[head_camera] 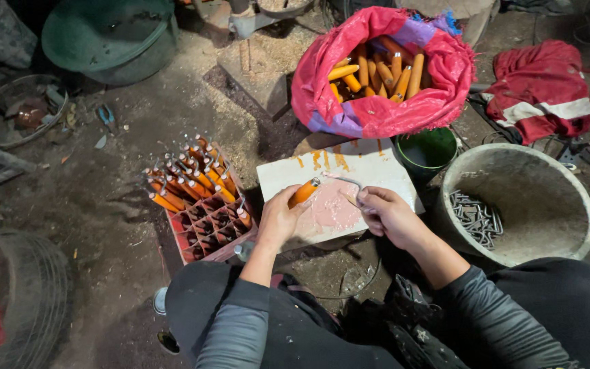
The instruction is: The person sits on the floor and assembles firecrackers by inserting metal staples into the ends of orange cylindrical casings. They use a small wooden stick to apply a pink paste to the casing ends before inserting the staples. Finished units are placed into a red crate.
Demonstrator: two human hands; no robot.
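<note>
My left hand grips an orange wooden handle over a white slab smeared with pink paste. My right hand holds a bent metal rod whose end meets the handle's metal-capped tip. Left of the slab, a red compartment crate holds several finished orange handles with metal hooks standing upright. Behind the slab, a pink sack lies open with several bare orange handles inside.
A grey bucket at right holds bent metal rods. A green pot stands by the slab. Red cloth lies far right, a green basin far left, a tyre near left. The floor is dusty with sawdust.
</note>
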